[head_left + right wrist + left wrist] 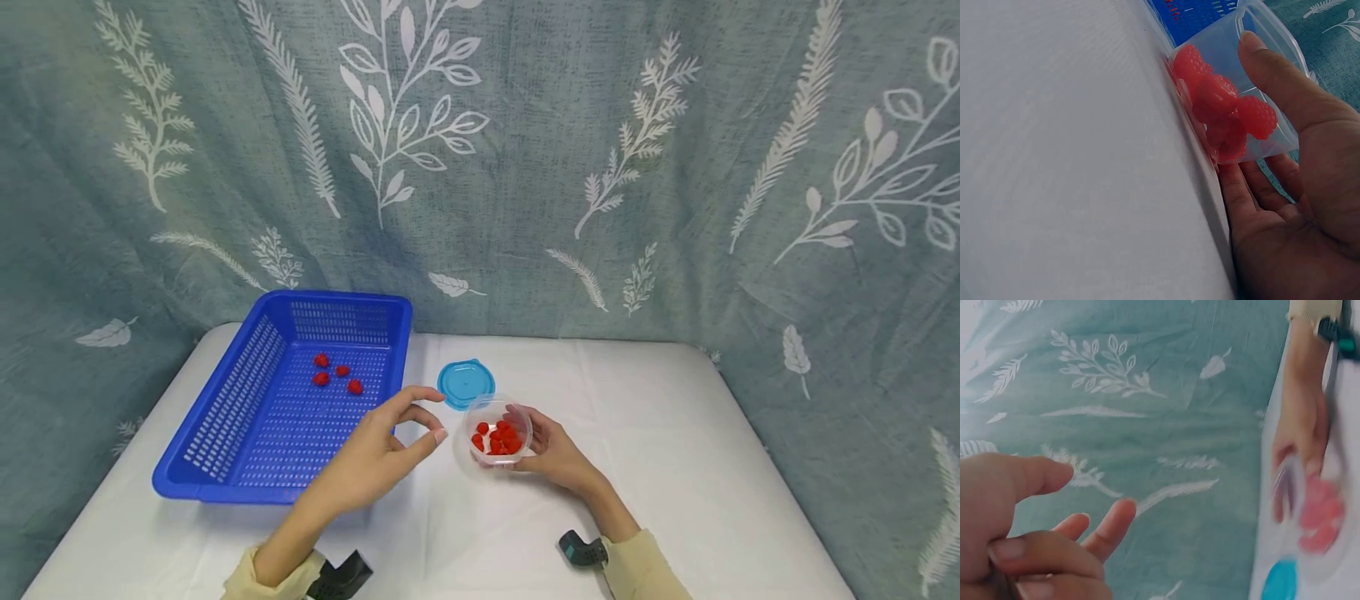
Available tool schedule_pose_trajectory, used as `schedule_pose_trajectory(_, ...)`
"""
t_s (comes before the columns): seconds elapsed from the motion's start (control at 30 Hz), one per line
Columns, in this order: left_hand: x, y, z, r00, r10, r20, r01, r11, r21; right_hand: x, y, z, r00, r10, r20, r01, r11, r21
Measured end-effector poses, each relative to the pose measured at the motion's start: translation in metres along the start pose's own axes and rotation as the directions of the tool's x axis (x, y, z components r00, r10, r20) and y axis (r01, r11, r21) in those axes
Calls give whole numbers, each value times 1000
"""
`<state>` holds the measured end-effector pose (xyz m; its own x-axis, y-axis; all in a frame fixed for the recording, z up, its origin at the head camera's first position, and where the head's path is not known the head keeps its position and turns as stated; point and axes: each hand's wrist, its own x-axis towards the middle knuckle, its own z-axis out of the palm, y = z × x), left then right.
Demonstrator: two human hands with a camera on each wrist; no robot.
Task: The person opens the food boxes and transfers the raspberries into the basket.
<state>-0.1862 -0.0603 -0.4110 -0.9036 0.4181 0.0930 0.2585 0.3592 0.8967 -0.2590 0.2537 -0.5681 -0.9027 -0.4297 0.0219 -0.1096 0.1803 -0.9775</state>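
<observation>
My right hand [558, 454] grips the side of a small clear plastic container [489, 403] on the white table, with the thumb along its wall in the right wrist view. Several red raspberries [1215, 97] lie at the bottom of it. Between the container and the blue basket hovers my left hand [375, 460], its fingers loosely bent and thumb and forefinger apart, with nothing held. Several more raspberries [321, 379] are scattered on the floor of the blue plastic basket [225, 400], left of the left hand.
A round light-blue lid [466, 383] lies flat just behind the container. The white-covered table [675, 433] backs onto a green-grey curtain [525, 167] with white leaf patterns. Black wrist devices [342, 577] sit at both cuffs.
</observation>
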Motion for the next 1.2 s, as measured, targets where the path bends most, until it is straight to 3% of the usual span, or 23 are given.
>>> schedule_pose_trajectory(0.27, 16, -23, 52, 1000, 14, 18, -14, 1000, -2, -1, 1, -4, 1000, -19, -13, 19, 1000, -14)
schedule_pose_trajectory(0.43, 33, -42, 73, 999, 41, -31, -42, 999, -13, -2, 1, -5, 1000, -25, -10, 25, 1000, -15)
schedule_pose_trajectory(0.67, 56, -62, 94, 998, 40, -50, -41, 999, -14, -4, 0, -5, 999, -38, -2, 38, 999, -1)
schedule_pose_trajectory(0.9, 78, -69, 108, 1000, 8, 0, -8, 1000, 0, -4, -1, -6, 999, -38, -3, 38, 999, 4)
schedule_pose_trajectory(1.03, 84, -75, 115, 999, 12, 40, -14, 999, 46, -3, 0, -5, 999, -52, 7, 52, 999, 11)
schedule_pose_trajectory(1.2, 83, -76, 121, 999, 33, 38, -37, 991, 127, -1, 3, -3, 997, -75, 26, 73, 996, 48)
